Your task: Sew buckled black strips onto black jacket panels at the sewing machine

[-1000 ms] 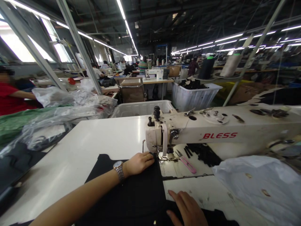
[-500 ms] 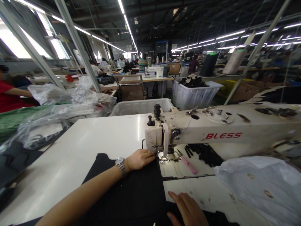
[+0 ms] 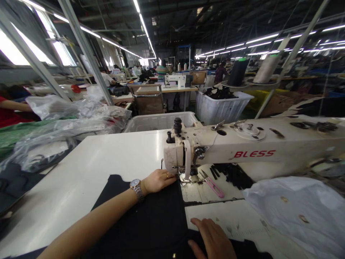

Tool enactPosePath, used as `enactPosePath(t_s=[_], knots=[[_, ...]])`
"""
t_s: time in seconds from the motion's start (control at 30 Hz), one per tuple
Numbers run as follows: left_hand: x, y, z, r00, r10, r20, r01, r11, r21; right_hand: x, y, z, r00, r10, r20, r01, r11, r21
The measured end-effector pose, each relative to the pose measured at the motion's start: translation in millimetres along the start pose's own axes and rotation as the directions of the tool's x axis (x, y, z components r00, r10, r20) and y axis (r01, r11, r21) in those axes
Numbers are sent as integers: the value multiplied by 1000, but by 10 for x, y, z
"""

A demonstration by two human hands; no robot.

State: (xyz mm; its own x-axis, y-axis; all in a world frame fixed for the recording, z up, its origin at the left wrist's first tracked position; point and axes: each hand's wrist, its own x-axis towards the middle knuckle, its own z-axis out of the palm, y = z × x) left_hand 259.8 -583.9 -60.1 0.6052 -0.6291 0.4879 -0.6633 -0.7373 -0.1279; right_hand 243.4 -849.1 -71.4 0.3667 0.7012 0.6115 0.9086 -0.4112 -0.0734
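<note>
The left grip point(image 3: 159, 181) lies flat and unclenched on the black fabric point(image 3: 145, 223), just beside the presser foot point(image 3: 185, 177) of the BLESS sewing machine point(image 3: 237, 144). The right grip point(image 3: 211, 237), released with fingers spread, rests on the fabric's edge in front of the machine. Flat, even hand pressure keeps the layer smooth. Pink-handled thread snips point(image 3: 211, 184) lie right of the foot.

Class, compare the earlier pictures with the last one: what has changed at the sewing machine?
The left hand has slid slightly toward the presser foot across the black fabric; nothing was taken hold of or let go. The right hand, the fabric and the pink-handled snips stayed as they were.
</note>
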Motion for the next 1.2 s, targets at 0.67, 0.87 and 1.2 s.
enactPosePath(t_s=[0.67, 0.87, 1.2], knots=[[-32, -35, 22, 997, -28, -74, 22, 997, -76, -51, -46, -28, 984, 116, 137, -145, 964, 224], [-32, -38, 26, 995, -42, -91, 33, 994, -102, -18, -50, -36, 986, 121, 117, -145, 964, 222], [-39, -41, 55, 994, -63, -87, 52, 991, -122, -22, -45, -34, 988, 114, 104, -133, 970, 203]])
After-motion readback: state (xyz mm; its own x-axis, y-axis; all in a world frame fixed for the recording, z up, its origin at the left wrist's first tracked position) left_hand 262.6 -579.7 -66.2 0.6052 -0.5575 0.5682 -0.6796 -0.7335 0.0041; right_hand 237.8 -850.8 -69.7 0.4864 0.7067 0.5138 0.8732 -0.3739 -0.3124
